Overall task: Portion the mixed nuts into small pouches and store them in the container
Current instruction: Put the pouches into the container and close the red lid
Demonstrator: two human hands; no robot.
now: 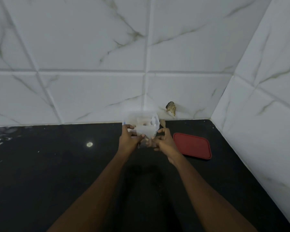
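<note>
White marble-pattern tiles form a corner behind a black counter (57,164); lighting dim, detail soft.

Fingers: left hand (130,139) and right hand (164,141) meet in front of the body, fingertips pinched narrow on a small clear pouch (145,132). Left thumb and forefinger grip the pouch's left edge; right fingers (155,139) curl onto its right edge and lower corner. Both hands closed on the film, none spread wide. Whether the pouch mouth is open or sealed cannot be told; contents too blurred to identify.

Outward: pouch is held up, off the counter, its long axis roughly side to side between the two hands. Directly behind it, away from the person and near the wall, stands a clear plastic container (141,118), lid off, pale items inside not resolvable. Pouch overlaps the container's near rim in view; contact cannot be judged.

Red lid (192,146) lies flat on the counter just right of the right hand, apart from it.

Judgement: coming move turns on the forward gap between pouch and container mouth. Both hands equally near; a short push forward and release would drop it in.
</note>
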